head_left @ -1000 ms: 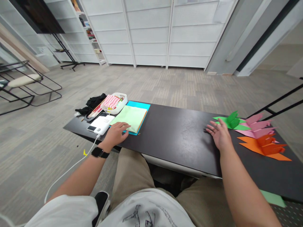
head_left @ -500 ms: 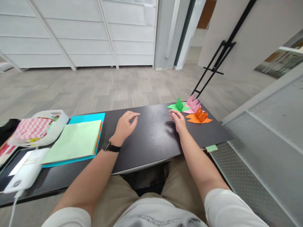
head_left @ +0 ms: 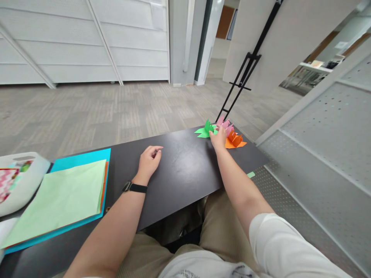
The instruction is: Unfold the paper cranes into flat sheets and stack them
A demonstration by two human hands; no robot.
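Note:
My left hand (head_left: 149, 161) is over the dark tabletop, its index finger stretched out and its other fingers loosely curled, with nothing in it. My right hand (head_left: 218, 138) is among folded paper flowers at the table's far right corner, thumb and fingers apart. Its thumb is close to the green paper flower (head_left: 207, 130), and its fingertips overlap the pink paper flower (head_left: 226, 125) behind; whether they touch is unclear. The orange paper flower (head_left: 235, 139) sits just right of this hand, partly covered by it.
Sheets of coloured paper (head_left: 69, 189), light green on top, lie at the left of the table (head_left: 179, 185). Farther left stands a white basket (head_left: 39, 170) with packets. A perforated panel (head_left: 319, 154) borders the right side, and a black stand (head_left: 240, 83) rises beyond.
My view has turned to the right. My right hand has moved farther forward, in among the paper flowers. My left hand stays over the table, its fingers slightly more curled.

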